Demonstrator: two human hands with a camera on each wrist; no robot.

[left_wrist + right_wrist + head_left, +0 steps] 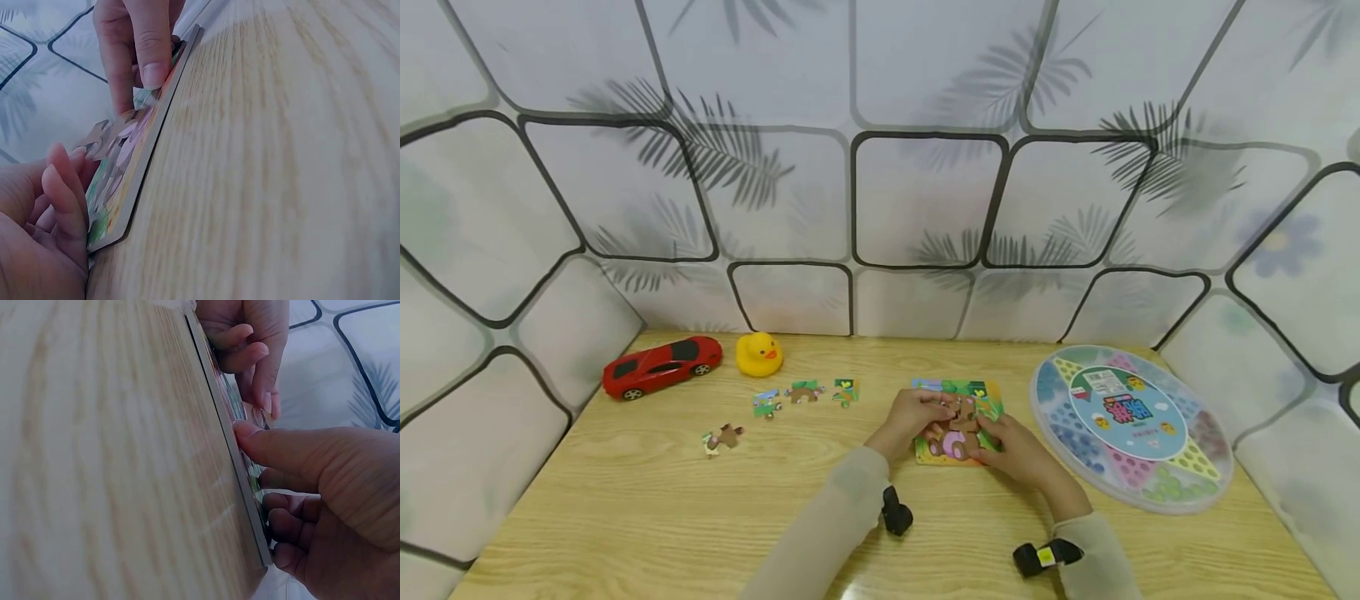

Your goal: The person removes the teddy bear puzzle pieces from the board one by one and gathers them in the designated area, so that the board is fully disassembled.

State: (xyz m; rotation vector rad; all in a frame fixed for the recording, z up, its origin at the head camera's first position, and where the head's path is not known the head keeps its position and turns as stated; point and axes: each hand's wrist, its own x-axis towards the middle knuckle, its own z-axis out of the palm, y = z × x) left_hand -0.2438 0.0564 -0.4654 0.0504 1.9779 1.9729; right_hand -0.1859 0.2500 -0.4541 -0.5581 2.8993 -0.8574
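Note:
A jigsaw board [928, 458] with a brown bear in a pink patch lies flat on the wooden table. My left hand [916, 418] reaches over its left side and pinches a brown puzzle piece [97, 139], tilted up from the board in the left wrist view. On the right side, my right hand [1021, 450] rests on the board with thumb and index finger apart. In the right wrist view its thumb [275, 444] touches the picture near the board's edge, and the other fingers bend along the board. Fingers partly hide the bear picture.
Several loose puzzle pieces [805, 392] lie left of the board, one bear piece [727, 437] nearer. A red toy car [662, 367] and yellow rubber duck [758, 355] stand at the back left. At right lies a round board-game case [1202, 417]. Patterned cloth [917, 200] encloses the table.

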